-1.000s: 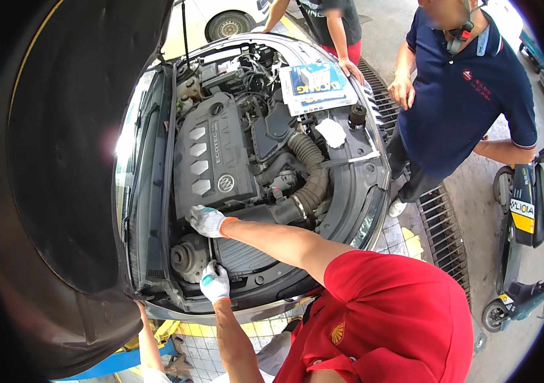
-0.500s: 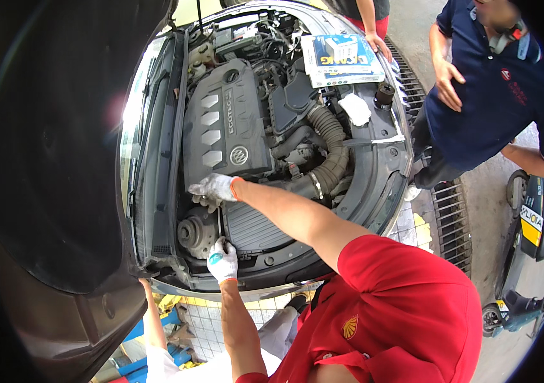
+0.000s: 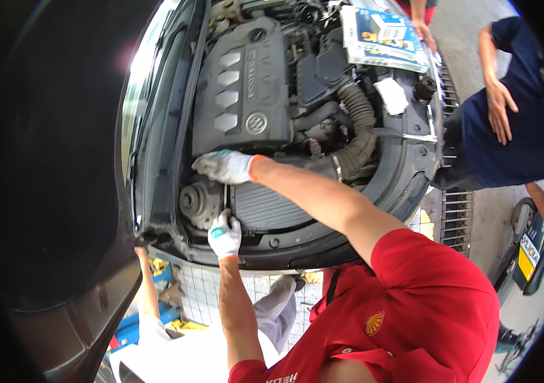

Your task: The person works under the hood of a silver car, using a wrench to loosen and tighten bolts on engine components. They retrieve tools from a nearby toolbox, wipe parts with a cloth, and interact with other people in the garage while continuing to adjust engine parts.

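Note:
In the head view, both my hands wear white gloves over the engine bay. My right hand is closed just below the engine cover, its greyed fingers curled over what they hide. My left hand pinches the lower end of a thin metal rod, which runs up toward my right hand. Left of the rod sits a round metal strut mount; to its right, a ribbed black housing lies under my right forearm. A corrugated intake hose curves beyond.
The raised hood fills the left. Boxes, a white wad and a dark cylinder sit on the engine bay's right rim. A person in navy, a scooter, others' limbs and a floor grate surround the car.
The view has shifted, putting the car higher and rightward in the picture. My hands remain around the rod, right fingers slightly moved. The navy-shirted person's hand now hangs lower against their body.

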Tool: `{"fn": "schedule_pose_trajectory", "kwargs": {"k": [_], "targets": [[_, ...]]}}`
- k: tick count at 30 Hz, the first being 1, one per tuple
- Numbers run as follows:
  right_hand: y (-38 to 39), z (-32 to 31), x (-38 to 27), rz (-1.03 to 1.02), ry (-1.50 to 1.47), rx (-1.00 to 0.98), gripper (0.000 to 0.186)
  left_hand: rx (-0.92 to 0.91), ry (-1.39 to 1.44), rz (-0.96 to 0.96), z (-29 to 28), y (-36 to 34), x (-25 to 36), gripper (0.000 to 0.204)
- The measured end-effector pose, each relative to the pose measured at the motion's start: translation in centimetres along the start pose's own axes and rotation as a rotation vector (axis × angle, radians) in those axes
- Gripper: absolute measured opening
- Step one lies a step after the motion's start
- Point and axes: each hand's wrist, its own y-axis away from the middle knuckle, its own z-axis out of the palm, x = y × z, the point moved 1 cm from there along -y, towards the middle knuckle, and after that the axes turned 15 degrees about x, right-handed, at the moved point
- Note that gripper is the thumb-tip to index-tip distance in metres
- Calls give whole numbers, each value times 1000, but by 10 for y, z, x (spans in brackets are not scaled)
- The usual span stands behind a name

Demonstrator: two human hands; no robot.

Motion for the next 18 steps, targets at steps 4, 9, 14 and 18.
{"fn": "schedule_pose_trajectory", "kwargs": {"k": [4,9,14,18], "targets": [[13,-8,-12,618,-720,29,46,4,6,5,3,5,-7,26],[-7,-35,-19,766,-688,49,47,6,40,15,1,-1,-2,26],[-28,-38,-47,674,-340,-295,39,-20,44,-28,-4,5,-4,27],[-37,-36,-62,147,285,-425,45,109,95,-95,-1,-6,-8,23]]}}
